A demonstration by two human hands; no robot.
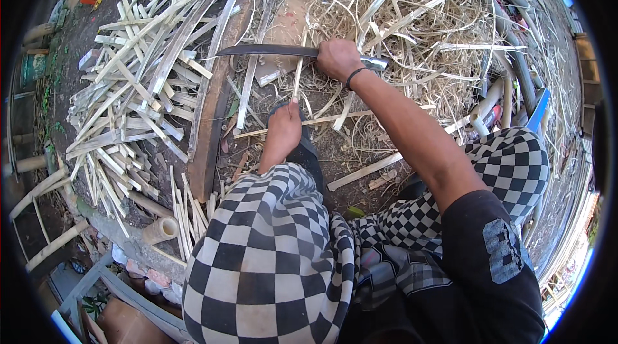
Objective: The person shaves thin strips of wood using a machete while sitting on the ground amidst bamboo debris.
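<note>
My right hand (pixel 341 59) is closed round the handle of a long curved machete. The dark blade (pixel 267 50) points left, and a pale metallic handle end (pixel 374 63) sticks out on the other side of my fist. My left hand (pixel 282 133), nearer to me, pinches the near end of a thin bamboo strip (pixel 299 74) between thumb and fingers. The strip runs away from me and meets the blade close to my right fist. Whether the edge is cutting into it cannot be made out.
Split bamboo strips (pixel 129 86) lie heaped at the left, beside a long wooden plank (pixel 215 109). Curly shavings (pixel 425 28) cover the ground at the far right. A bamboo tube (pixel 161 231) lies near left, and pipe-like poles (pixel 515 35) lie at the right. My checkered trouser knees (pixel 257 260) flank the work.
</note>
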